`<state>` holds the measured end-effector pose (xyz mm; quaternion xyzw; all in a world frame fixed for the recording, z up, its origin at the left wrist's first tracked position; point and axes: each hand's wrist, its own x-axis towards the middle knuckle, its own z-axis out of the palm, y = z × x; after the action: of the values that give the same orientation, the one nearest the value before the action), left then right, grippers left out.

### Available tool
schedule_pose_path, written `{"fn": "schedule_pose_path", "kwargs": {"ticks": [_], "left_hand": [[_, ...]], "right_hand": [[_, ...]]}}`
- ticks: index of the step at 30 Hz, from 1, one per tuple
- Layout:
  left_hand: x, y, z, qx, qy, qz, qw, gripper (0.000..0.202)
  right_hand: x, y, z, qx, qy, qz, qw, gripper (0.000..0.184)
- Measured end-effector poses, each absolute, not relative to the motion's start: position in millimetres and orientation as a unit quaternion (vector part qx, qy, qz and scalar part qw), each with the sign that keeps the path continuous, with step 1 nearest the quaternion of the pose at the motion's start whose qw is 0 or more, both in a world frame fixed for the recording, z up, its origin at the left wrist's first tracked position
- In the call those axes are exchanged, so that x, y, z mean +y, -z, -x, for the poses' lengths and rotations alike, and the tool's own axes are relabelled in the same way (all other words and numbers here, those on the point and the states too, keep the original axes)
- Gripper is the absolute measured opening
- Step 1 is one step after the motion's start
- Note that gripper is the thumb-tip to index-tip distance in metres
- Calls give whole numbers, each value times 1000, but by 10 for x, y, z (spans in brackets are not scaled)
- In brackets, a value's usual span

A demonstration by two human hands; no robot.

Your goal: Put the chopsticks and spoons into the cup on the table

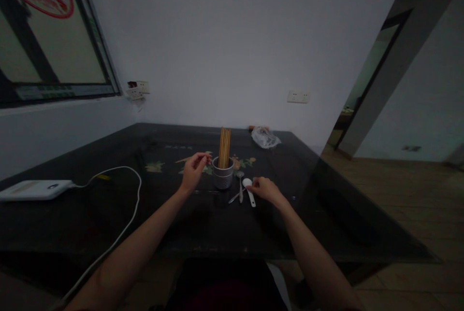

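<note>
A grey cup (222, 179) stands upright on the dark table, with several wooden chopsticks (224, 148) in it. Just left of its rim is my left hand (195, 170), fingers curled together; what they hold, if anything, is hard to make out. A thin pale streak (182, 160) shows behind that hand, either a stick or part of the table's pattern. To the right of the cup, my right hand (266, 189) has its fingertips closed at a white spoon (251, 197). Beside this spoon lie a metal spoon (240, 189) and another thin metal utensil (234, 198), crossing each other.
The dark glossy table (174, 233) has a printed flower pattern. A crumpled clear plastic bag (266, 138) lies near the wall. At the left rests a white power bank-like device (36, 189), its white cable (133, 212) running over the near edge. Wall sockets (298, 97) are behind.
</note>
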<state>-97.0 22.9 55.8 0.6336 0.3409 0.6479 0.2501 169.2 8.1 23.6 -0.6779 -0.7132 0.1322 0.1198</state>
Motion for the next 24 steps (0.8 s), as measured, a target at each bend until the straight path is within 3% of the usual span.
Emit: {"fn": "schedule_pose_path", "kwargs": {"ticks": [7, 14, 24], "left_hand": [[-73, -403, 690, 300, -528, -746, 273, 28], [-219, -208, 405, 256, -321, -896, 168, 22], [-167, -121, 360, 290, -291, -902, 137, 24]], "right_hand": [[14, -263, -1622, -705, -126, 692, 94, 32], [-68, -289, -1597, -717, -121, 684, 58, 31], [-119, -326, -1483, -713, -92, 695, 17, 32]]}}
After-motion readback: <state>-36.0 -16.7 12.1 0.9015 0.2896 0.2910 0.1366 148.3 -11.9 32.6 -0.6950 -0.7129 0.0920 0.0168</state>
